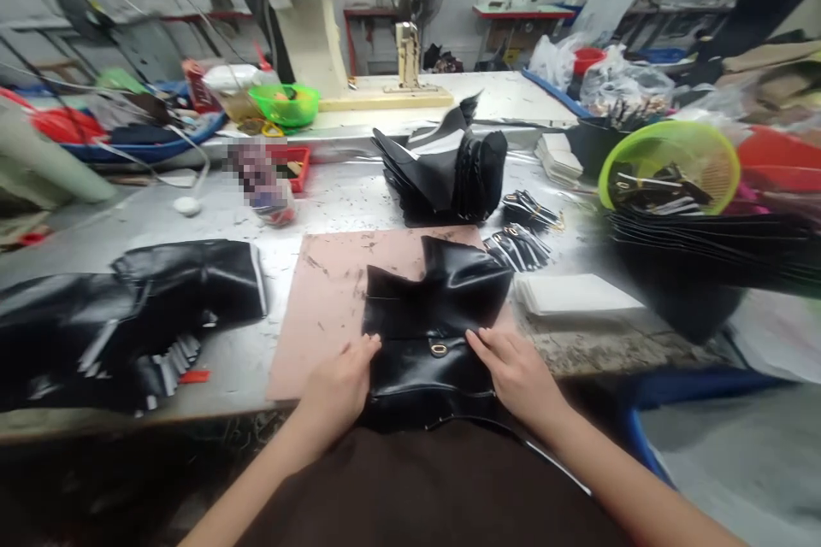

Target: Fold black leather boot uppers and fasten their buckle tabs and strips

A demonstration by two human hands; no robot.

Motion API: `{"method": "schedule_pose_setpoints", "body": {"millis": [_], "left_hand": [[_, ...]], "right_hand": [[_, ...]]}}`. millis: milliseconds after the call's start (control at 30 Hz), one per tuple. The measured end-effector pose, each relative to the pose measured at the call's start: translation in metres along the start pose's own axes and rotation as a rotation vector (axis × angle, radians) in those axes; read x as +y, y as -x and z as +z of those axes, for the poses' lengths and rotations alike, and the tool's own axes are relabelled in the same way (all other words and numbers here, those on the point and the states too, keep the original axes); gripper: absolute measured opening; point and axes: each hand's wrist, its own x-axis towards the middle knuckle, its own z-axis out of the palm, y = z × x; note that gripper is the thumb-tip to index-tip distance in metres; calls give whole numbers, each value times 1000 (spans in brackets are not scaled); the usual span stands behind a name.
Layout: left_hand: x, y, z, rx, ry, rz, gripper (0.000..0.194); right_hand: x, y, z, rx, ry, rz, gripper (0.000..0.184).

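Note:
Between my hands lies a glossy black leather piece [410,372] with an oval gold-coloured metal fitting [439,349] near its middle. My left hand [343,380] pinches its left edge, and my right hand [513,367] grips its right edge with the fingers on top. The far part of the leather rests on a pink board [321,291], its upper edge bent and uneven. The near edge hangs over the table's front, close to my body. Just beyond the board's right corner are small black straps [518,248] with metal fittings.
A stack of black leather pieces [442,171] stands behind the board. More folded black leather [186,291] lies at left, white sheets [577,293] at right. A tilted yellow-green basket [718,145] holds straps. Behind stands a sewing machine [409,51]; a blue-rimmed container [724,436] sits low right.

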Motion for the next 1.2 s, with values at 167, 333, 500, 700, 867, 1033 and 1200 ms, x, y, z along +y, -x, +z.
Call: {"method": "schedule_pose_setpoints", "body": {"millis": [167, 333, 500, 700, 867, 1033, 1200], "left_hand": [[7, -37, -26, -29, -108, -147, 27], [16, -108, -36, -64, -73, -33, 64], [22, -144, -63, -286, -76, 132, 24], [36, -133, -155, 145, -402, 77, 25], [68, -75, -141, 287, -561, 442, 31], [81, -17, -55, -242, -373, 525, 22], [67, -18, -59, -453, -85, 330, 21]], "right_hand": [[21, -5, -3, 31, -140, -3, 37], [112, -13, -20, -30, -30, 319, 35], [182, -9, -19, -404, -37, 467, 34], [175, -9, -27, -442, 61, 433, 30], [145, -19, -46, -379, 271, 282, 13], [129, -25, -61, -590, 262, 233, 13], [127, -43, -102, -611, 17, 347, 6]]}}
